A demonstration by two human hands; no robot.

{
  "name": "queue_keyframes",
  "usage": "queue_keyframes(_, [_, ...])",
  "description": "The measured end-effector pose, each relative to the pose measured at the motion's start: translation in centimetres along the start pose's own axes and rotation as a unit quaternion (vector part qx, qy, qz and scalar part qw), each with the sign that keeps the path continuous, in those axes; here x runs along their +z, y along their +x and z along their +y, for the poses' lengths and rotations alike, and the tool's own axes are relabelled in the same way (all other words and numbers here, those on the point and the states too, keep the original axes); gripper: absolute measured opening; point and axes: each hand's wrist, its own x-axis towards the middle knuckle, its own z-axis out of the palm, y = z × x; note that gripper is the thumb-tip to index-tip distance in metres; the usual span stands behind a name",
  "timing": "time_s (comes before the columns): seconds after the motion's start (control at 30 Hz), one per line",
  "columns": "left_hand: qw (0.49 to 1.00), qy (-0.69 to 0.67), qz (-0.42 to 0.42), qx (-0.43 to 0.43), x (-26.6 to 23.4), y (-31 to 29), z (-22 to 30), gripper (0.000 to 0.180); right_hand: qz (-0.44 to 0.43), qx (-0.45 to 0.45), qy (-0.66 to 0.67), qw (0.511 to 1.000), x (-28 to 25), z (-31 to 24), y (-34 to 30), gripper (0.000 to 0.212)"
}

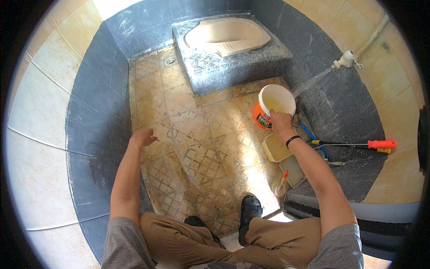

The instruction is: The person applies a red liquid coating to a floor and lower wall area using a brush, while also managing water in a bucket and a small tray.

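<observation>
My right hand (281, 123) grips the near rim of an orange bucket (259, 117) with a white rim and inside. Cloudy yellowish liquid shows in the bucket. A stream of water (311, 84) sprays from the white wall tap (345, 60) towards the bucket's right side. My left hand (144, 137) hangs over the left of the floor, loosely bent, its fingers partly apart with nothing visible in them. Below my right hand, a rectangular cream tub (271, 149) stands on the floor, partly hidden by my right forearm.
A squat toilet (233, 36) sits on a dark raised step at the back. A floor drain (169, 61) lies left of it. By the right wall are a red-handled tool (381, 144), a blue tool (307, 130), a grey tray (293, 172) and a red-tipped brush (284, 177).
</observation>
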Motion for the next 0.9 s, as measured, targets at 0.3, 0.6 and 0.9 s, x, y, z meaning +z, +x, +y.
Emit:
queue_keyframes(0.3, [1.0, 0.004, 0.021, 0.008, -0.2, -0.5, -0.1, 0.047, -0.004, 0.001, 0.012, 1.0, 0.6, 0.2, 0.3, 0.02])
queue_keyframes(0.6, [0.999, 0.001, 0.035, 0.007, 0.7, 0.2, -0.7, 0.045, -0.01, -0.002, 0.015, 1.0, 0.8, 0.2, 0.4, 0.02])
queue_keyframes(0.9, [0.999, 0.005, 0.035, 0.019, 0.6, 0.4, -0.5, 0.047, -0.007, 0.004, 0.004, 1.0, 1.2, 0.4, 0.4, 0.024])
